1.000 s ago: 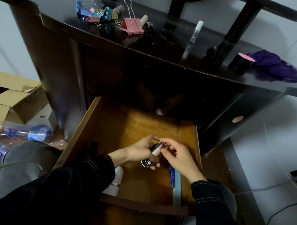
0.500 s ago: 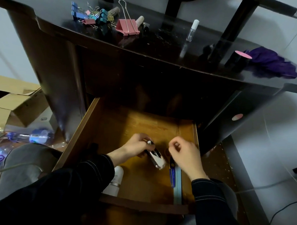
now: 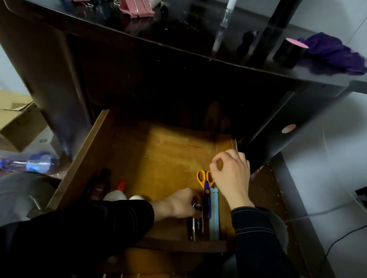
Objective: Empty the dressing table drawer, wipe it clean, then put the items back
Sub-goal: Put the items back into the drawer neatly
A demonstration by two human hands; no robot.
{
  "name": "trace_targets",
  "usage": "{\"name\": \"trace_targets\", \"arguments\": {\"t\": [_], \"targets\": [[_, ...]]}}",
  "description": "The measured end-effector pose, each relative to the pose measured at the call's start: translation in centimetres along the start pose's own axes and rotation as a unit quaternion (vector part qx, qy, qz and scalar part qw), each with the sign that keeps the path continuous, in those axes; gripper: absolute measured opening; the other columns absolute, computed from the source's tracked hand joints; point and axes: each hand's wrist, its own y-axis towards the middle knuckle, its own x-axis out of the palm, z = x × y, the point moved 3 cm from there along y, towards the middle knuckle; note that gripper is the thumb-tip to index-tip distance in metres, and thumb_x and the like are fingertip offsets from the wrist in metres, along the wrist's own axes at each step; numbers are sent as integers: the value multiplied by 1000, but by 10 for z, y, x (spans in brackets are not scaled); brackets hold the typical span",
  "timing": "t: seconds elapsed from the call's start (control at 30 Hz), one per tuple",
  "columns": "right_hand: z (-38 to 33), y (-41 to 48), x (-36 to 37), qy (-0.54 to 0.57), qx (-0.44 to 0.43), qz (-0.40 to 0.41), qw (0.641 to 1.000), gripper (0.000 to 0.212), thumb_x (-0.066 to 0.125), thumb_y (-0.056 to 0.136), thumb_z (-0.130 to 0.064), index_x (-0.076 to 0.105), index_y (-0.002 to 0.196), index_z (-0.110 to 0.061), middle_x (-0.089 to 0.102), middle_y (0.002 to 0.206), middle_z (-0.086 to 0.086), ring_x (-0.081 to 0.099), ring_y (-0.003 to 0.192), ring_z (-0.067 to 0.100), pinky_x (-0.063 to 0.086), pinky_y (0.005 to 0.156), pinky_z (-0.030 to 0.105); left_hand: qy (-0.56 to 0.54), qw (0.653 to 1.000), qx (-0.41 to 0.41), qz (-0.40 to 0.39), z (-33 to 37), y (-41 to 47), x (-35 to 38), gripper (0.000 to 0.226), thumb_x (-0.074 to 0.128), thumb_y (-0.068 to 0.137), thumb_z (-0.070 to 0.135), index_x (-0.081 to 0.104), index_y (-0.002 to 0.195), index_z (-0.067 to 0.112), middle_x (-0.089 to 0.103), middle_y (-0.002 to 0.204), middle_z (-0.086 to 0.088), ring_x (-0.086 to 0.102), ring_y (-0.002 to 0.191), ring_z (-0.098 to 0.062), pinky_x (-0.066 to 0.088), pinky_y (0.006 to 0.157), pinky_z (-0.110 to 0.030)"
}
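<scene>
Laying the stapler (image 3: 196,222) lengthwise on the floor of the drawer (image 3: 167,155), near the front right corner, just left of the scissors (image 3: 205,193) and the blue sticks (image 3: 214,214). Gripping its far end with the left hand (image 3: 180,203), fingers curled over the black tip. Holding the right hand (image 3: 232,176) over the scissors' right loop, fingers curled, thumb meeting forefinger, nothing showing in the pinch; touching the loop or not, impossible to tell. Probably refilling after the wipe, judging by the bare wood and the row forming at the right. Doing it well by sliding the stapler parallel to the scissors, snug but not riding onto the blade, and letting go only once flat. Sparing the space at the front left, beside the brown bottle (image 3: 99,186) and the glue (image 3: 119,190). Leaving for later, up on the bench (image 3: 182,30), the pink clip (image 3: 136,4), the vial (image 3: 228,11) and the purple cloth (image 3: 337,57).
</scene>
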Motion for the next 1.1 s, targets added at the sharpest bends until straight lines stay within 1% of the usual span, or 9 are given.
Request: {"name": "trace_targets", "arguments": {"t": [0.07,0.2,0.27,0.37,0.53,0.83,0.97,1.03,1.1], "targets": [[0,0,-1,5,2,-2,1000,11,61,92,-28,69,89,-22,62,105,-3,50,106,22,41,92,39,0,1000,-13,17,-1,3,3,46,78,83,27,62,124,15,68,111,-5,67,98,-22,59,79,-36],[0,-1,-1,15,3,1,1000,11,61,92,-29,69,89,-22,62,105,-4,51,105,21,41,91,38,48,998,-7,50,-3,6,8,50,79,81,29,63,125,12,60,118,-5,44,121,-19,47,95,-30],[-1,-1,-2,15,3,2,1000,11,60,92,-29,68,89,-23,62,105,-4,51,104,21,40,91,38,60,996,-4,60,-3,8,9,47,79,82,27,65,123,10,59,116,-6,39,124,-19,44,95,-29],[-2,-2,-2,17,6,2,1000,11,60,92,-29,68,88,-22,62,104,-4,51,104,21,40,90,39,67,995,2,70,0,9,10,44,79,82,25,67,120,9,58,114,-6,41,121,-19,45,91,-28],[-3,-2,-3,17,7,0,1000,11,60,92,-28,68,88,-22,62,103,-4,51,104,21,40,90,38,76,995,8,70,1,10,11,41,77,82,23,67,120,8,62,114,-6,40,122,-18,46,96,-31],[-3,-2,-2,18,5,0,1000,11,60,93,-28,68,88,-22,63,102,-3,51,103,21,41,90,38,81,994,0,70,1,8,9,45,77,82,25,64,123,12,60,117,-4,41,123,-18,47,97,-32],[-2,-3,-2,21,8,-1,1000,10,61,92,-28,68,87,-22,62,102,-3,51,103,22,40,90,39,62,996,-12,62,0,7,8,53,82,77,34,59,121,17,57,115,-3,45,119,-17,47,92,-31],[-2,-3,-2,22,8,0,1000,10,60,92,-28,67,87,-22,62,102,-3,51,103,22,40,90,39,61,996,-17,58,0,5,6,50,82,77,33,58,118,17,58,112,-3,51,111,-19,46,81,-28],[-2,-2,-2,22,8,-3,1000,11,60,92,-28,67,87,-22,62,102,-3,51,103,22,40,90,39,54,997,-24,47,0,4,6,49,83,77,33,56,115,18,61,107,-2,57,96,-18,46,71,-27]]}}
